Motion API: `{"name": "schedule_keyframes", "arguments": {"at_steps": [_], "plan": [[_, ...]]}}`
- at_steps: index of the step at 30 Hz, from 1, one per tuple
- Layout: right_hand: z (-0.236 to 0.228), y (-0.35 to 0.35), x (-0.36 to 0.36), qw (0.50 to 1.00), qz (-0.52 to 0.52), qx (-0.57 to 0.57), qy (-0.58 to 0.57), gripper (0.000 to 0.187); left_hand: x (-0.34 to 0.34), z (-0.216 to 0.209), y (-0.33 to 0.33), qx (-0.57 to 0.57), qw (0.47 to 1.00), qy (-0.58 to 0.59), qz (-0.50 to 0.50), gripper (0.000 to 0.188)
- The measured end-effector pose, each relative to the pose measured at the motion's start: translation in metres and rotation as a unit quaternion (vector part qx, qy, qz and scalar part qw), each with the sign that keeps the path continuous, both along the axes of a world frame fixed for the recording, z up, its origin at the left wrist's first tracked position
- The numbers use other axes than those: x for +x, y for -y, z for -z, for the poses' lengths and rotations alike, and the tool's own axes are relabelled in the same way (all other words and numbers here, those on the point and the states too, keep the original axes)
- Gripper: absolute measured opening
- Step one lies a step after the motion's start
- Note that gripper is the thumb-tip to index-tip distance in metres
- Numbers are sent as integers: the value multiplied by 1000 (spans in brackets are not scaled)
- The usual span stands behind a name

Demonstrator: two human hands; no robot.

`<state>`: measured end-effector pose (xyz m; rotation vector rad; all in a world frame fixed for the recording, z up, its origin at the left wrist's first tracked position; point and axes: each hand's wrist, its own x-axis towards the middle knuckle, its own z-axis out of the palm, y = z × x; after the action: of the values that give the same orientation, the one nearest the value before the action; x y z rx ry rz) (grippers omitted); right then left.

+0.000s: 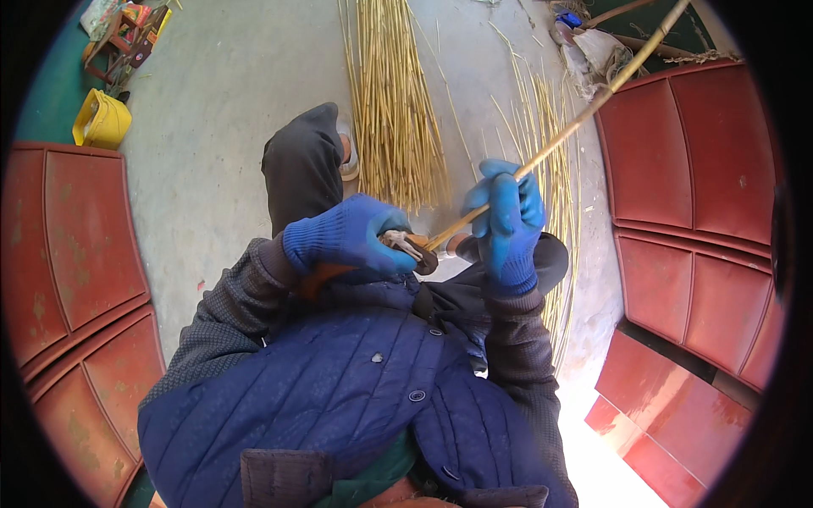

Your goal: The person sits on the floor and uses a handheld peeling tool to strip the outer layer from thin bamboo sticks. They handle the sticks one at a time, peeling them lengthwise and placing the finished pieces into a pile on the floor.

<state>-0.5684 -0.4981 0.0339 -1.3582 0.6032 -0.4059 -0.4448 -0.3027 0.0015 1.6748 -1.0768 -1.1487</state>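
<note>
My left hand [360, 237], in a blue knitted glove, is closed around what looks like a pair of pruning shears [426, 259], with orange handles, pale wrapping and a dark rounded head. My right hand [508, 224], gloved in blue too, grips a long yellow cane stalk [584, 114]. From the shears' head in front of my waist, the stalk slants up to the far right. Its lower end touches or lies just beside that head; the exact contact is hidden. A thick bundle of similar stalks [394, 102] lies on the floor beyond my hands.
Looser stalks [542, 127] lie on the grey floor [229, 93] at right. Worn red padded panels [93, 237] line the left side, with more red panels [686, 152] at right. A yellow bucket [102, 120] stands far left; pale sacking [600, 51] lies far right.
</note>
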Motion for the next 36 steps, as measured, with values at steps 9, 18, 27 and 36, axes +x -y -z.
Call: {"name": "schedule_keyframes", "arguments": {"at_steps": [9,18,27,36], "plan": [[-12,1,7,1000,12,-13,-3,19,-5,5,-14,-7,996,80,-29,41],[-5,-14,21,1000,0,-13,7,14,-21,11,-23,-40,980,177,-85,42],[25,-53,-7,999,28,12,-32,8,-20,8,-10,-29,980,176,-88,42],[-49,7,22,994,-7,-112,13,24,-25,4,-21,-67,966,231,-98,42]]}}
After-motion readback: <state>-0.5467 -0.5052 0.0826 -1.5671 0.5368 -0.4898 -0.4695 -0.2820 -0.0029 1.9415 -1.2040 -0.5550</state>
